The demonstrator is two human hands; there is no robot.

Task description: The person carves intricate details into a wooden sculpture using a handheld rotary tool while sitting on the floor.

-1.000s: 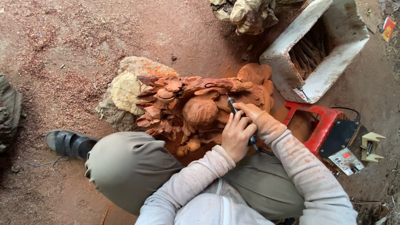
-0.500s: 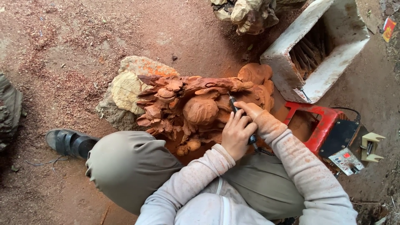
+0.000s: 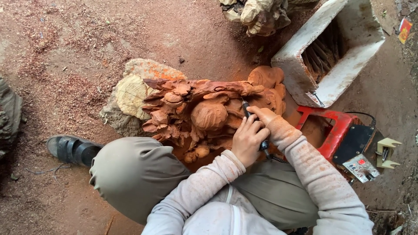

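Here, both hands work a handheld carving tool against a reddish wood sculpture.

Since a second ago almost nothing has shifted: the left hand (image 3: 247,140) stays wrapped around the carving tool (image 3: 251,122), the right hand (image 3: 266,116) closed over its front, tip pressed into the wood carving (image 3: 209,113) just ahead. Beyond them sits a white foam box (image 3: 331,82); right of them, a red machine (image 3: 344,137).

One reddish wood carving (image 3: 209,113), one black rotary tool (image 3: 254,126), two hands, left (image 3: 248,141) and right (image 3: 265,115). One white foam box (image 3: 335,82), one red stool (image 3: 335,130), one black shoe (image 3: 69,149), one pale carving (image 3: 261,13).
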